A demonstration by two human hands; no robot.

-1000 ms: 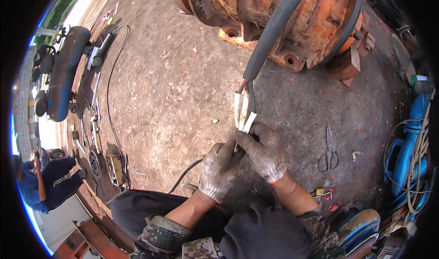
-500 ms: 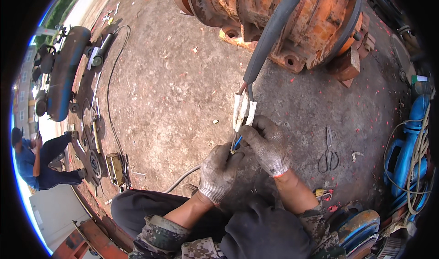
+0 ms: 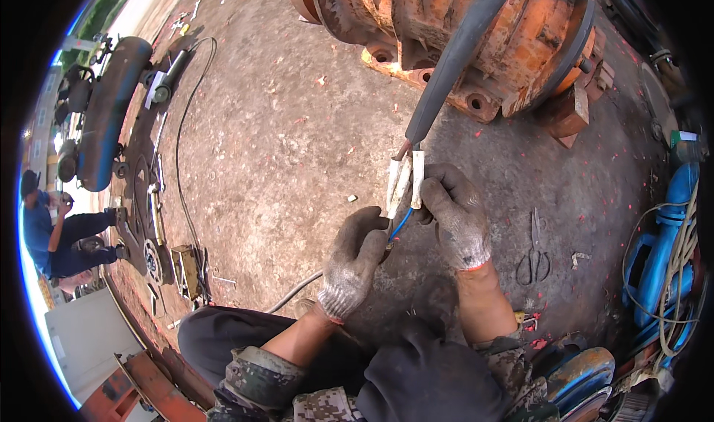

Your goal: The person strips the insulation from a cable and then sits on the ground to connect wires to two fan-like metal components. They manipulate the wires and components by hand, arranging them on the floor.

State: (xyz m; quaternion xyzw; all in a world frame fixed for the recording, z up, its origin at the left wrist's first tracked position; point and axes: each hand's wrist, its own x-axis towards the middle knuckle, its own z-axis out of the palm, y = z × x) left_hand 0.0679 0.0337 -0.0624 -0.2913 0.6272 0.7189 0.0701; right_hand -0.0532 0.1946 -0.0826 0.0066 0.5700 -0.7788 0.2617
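A thick black cable (image 3: 457,65) comes down from an orange motor (image 3: 476,46) and splits into thinner wires wrapped in white sleeves (image 3: 393,184). My right hand (image 3: 459,217), in a dirty grey work glove, has its fingers closed around the rightmost white sleeve (image 3: 418,176). Below the sleeves, my gloved left hand (image 3: 354,262) pinches the end of a grey cable (image 3: 296,291). A short blue wire (image 3: 402,225) spans the gap between the hands; where its ends join is hidden by the fingers.
Scissors (image 3: 533,254) lie on the concrete floor to the right. A blue pipe fitting (image 3: 673,228) with coiled rope stands at far right. At left are a long tank (image 3: 111,117), a metal box (image 3: 186,269), tools, and a person (image 3: 52,225) sitting.
My right hand has moved slightly right and up, away from the left, and more of the blue wire shows between them. The sitting person's arms have lowered a little.
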